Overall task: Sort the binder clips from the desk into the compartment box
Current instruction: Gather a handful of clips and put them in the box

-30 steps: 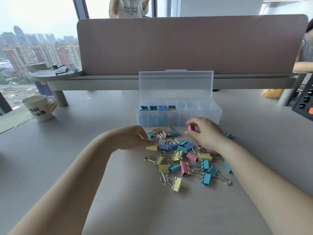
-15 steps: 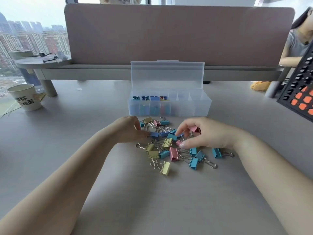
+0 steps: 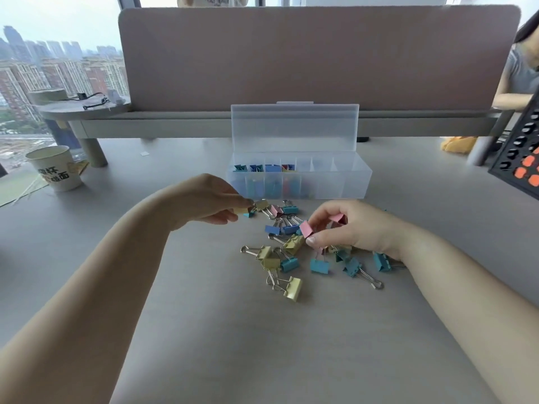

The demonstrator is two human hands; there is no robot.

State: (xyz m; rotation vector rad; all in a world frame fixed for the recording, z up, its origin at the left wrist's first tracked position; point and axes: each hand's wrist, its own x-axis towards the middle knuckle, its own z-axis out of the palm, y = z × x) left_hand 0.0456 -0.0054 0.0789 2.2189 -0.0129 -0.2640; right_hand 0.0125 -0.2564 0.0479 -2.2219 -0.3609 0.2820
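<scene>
Now left hand (image 3: 210, 199) pinches yellow wedge-clip (image 3: 241, 210), right hand (image 3: 360, 227) pink wedge-clip (image 3: 306, 228).

I count one compartment box (image 3: 350, 185) and one paper cup (image 3: 55, 167) on the desk (image 3: 262, 345). Of loose binder clips (image 3: 293, 243) I make out about six yellow, four pink, two dark blue and seven teal; my right hand (image 3: 361, 228) hides some.
</scene>
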